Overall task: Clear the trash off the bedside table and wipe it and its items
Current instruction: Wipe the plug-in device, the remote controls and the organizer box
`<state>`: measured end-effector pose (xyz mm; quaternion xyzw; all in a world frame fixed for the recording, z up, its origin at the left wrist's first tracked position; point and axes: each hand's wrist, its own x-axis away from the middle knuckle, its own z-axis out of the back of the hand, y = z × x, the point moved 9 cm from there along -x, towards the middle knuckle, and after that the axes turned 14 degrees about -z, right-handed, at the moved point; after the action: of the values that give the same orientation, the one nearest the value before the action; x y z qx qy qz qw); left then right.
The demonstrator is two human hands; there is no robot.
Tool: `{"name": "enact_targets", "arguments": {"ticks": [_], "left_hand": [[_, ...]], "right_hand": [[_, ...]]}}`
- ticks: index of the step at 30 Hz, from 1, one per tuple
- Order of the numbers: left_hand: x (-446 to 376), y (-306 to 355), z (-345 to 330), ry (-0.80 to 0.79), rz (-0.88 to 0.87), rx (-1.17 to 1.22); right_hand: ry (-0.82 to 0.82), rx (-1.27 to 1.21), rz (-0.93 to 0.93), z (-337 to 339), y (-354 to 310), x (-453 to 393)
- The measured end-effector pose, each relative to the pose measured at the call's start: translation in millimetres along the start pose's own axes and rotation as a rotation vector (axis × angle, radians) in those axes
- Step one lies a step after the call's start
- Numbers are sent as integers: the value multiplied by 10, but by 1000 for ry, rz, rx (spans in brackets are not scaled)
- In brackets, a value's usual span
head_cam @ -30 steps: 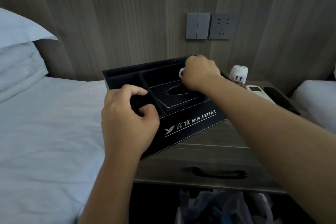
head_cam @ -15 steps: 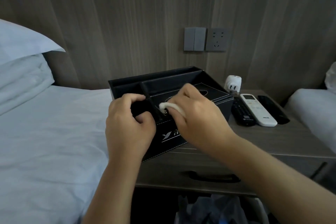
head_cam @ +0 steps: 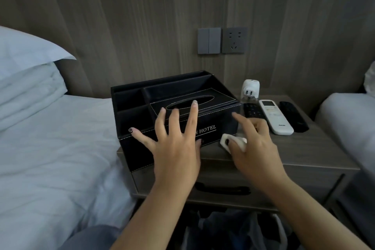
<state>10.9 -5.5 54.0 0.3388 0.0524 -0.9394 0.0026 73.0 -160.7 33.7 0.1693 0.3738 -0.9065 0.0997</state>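
Now the right hand [head_cam: 253,148] pinches the wipe [head_cam: 233,142] beside the tissue box [head_cam: 178,107]

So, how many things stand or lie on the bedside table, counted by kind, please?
Black remotes: 2
White remote: 1
Black tissue box organizer: 1
White plug adapter: 1
Total: 5

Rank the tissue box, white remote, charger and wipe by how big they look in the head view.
1. tissue box, by far the largest.
2. white remote.
3. charger.
4. wipe, though the right hand covers part of it and it lies nearer the camera, so its place against the charger is unsure.
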Motion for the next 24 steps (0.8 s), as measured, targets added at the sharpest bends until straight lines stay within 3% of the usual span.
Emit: {"name": "enact_targets", "arguments": {"ticks": [5,9,13,15,17,20,24], "left_hand": [[-287,-166,-182,30,-6,-91],[-587,-399,-480,-119,-70,-11],[-867,-895,-660,-211,-197,493],[-858,-1304,-607,-40,-90,637],[-664,-1675,-734,74,171,673],[-402,-1822,-1235,-22,401,796],[-476,-2010,-1407,-12,509,734]], "right_hand": [[-69,37,5,-131,-4,-129],[-172,33,-144,-367,93,-333],[-202,6,-243,-567,161,-575],[-188,15,-288,-658,209,-709],[-159,66,-301,-746,210,-835],[-91,138,-335,-854,213,-983],[-13,177,-338,-892,186,-1100]]}}
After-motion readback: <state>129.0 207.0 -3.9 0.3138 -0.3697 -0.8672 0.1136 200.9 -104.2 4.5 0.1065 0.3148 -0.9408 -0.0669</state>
